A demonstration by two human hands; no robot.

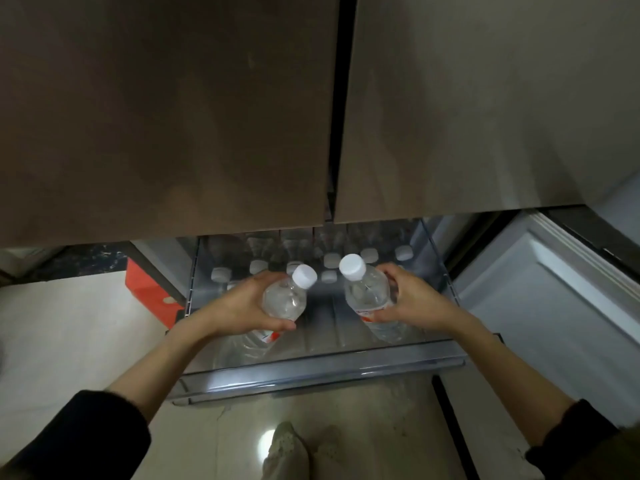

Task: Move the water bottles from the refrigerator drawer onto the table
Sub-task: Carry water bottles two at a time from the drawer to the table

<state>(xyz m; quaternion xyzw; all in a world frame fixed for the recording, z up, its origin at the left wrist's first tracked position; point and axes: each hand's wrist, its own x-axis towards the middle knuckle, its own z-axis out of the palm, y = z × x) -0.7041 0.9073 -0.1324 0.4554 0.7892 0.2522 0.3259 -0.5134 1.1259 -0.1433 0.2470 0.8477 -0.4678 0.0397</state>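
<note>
- Above the pulled-out refrigerator drawer [322, 370], in the head view, two bare hands are each holding a clear plastic water bottle with a white screw cap.
- Over the drawer's left half, the left hand [242, 304] is wrapping its fingers and thumb round the left bottle [285, 301], which is tilting with its ribbed cap toward the drawer's back right; a red and white label is showing under the thumb.
- Over the drawer's right half, the right hand [410, 297] is gripping the right bottle [367, 294] round its middle, cap leaning toward the drawer's back left, a red-edged label showing near the fingers.
- Toward the drawer's back, more bottles [330, 259] are standing upright, showing mostly as rounded white caps; their count is hard to tell in the dim light.
- Overhanging the drawer's rear, two smooth brown fridge doors [173, 116] are hiding part of those bottles.
- Left of the drawer, an orange box [152, 292] is sitting on the pale glossy floor [69, 341].
- Right of the drawer, a white moulded panel [554, 306] is standing open.
- Below the drawer's front edge, light shoes [287, 452] are showing, and dark sleeves [76, 441] are covering both forearms.
</note>
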